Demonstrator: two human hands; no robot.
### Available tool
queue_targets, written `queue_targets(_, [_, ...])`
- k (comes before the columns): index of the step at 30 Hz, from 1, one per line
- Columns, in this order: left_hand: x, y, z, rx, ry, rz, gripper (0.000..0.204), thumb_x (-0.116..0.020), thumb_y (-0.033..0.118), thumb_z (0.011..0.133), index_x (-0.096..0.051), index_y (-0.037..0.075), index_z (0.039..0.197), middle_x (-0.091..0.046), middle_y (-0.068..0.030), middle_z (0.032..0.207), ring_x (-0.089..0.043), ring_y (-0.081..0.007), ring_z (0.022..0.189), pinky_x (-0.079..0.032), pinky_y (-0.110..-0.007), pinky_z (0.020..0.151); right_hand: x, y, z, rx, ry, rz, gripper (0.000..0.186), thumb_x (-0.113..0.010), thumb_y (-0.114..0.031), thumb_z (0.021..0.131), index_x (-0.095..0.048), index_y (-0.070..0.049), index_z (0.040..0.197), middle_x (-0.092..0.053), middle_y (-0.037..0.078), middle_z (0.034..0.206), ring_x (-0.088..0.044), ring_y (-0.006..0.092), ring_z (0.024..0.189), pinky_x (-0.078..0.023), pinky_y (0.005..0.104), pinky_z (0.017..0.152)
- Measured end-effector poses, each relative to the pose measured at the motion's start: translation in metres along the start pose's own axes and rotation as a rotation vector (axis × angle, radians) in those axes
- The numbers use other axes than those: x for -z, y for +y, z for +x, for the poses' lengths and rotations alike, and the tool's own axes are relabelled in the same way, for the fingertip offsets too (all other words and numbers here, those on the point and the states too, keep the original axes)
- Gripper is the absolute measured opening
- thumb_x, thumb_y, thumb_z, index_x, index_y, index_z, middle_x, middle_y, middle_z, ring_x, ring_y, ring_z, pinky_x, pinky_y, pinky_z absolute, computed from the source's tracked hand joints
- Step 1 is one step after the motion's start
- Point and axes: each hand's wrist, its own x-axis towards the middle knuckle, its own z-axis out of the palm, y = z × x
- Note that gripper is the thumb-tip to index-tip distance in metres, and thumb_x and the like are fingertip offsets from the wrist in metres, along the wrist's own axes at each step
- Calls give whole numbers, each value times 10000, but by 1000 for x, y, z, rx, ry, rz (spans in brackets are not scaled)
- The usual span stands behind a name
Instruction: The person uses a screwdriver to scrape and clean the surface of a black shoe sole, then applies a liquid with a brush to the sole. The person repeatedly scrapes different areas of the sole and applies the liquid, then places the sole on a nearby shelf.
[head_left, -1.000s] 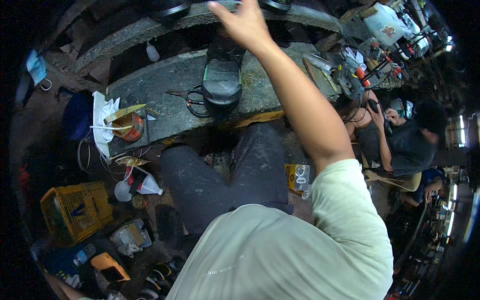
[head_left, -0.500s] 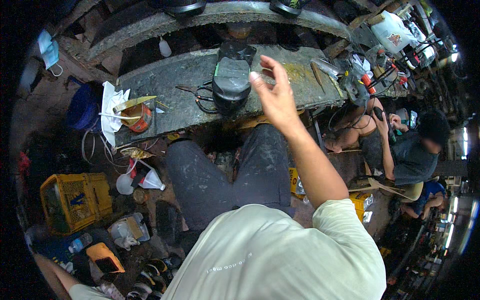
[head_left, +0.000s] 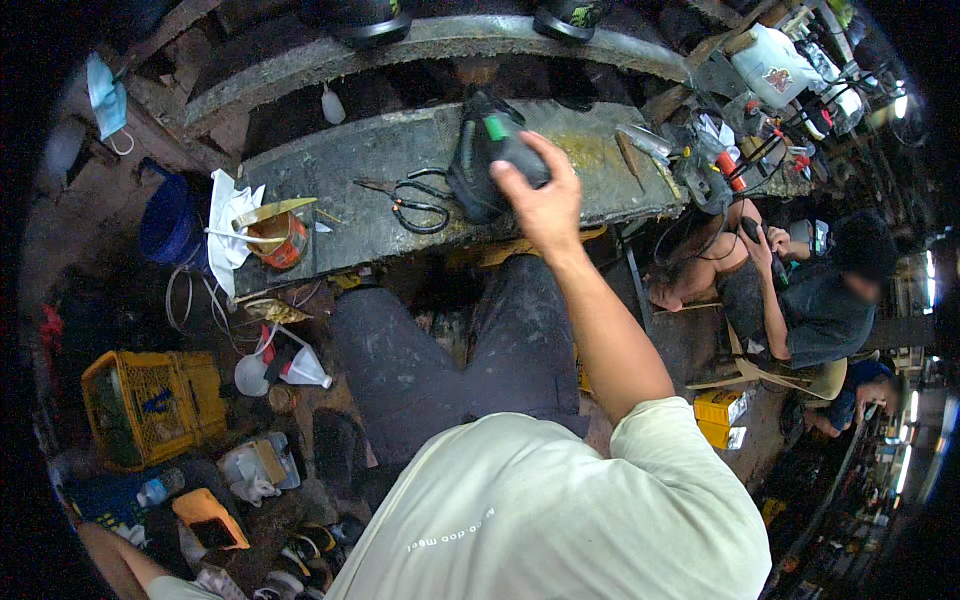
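From my end I see the right hand (head_left: 548,200) partly closed, its thumb and bent fingers around the rounded end of a black shoe (head_left: 482,155). The shoe leans at a slant near the middle of the desk's (head_left: 345,160) near edge. I cannot tell what the left hand is doing; I get only its forearm (head_left: 118,560). Scissors (head_left: 396,194) lie just left of the shoe, along the same edge. An orange-red tub (head_left: 287,247) stands by the desk's near left corner, with white paper (head_left: 226,230) beside it.
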Motion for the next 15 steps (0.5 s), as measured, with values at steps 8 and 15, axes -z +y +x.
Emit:
queue_targets(8, [-2,-4,1,19,-28,-51,1300,-807,698,625,-197,28,1557,-393,-188,1548,-442,-383,1373,-401,-540,1120,88,16,-16,-76,173,662,683,-648,-348,867,-532,36,1420,-592,150,1363,-552,248,1265,-385,377,1126])
queue_targets(15, [-43,-3,16,317,374,-925,1442,-827,760,573,-140,23,1604,-359,-203,1597,-412,-409,1427,-375,-560,1166,115,-40,-51,272,67,360,992,-690,-555,810,-348,5,1554,-441,264,1540,-387,375,1472,-263,485,1227])
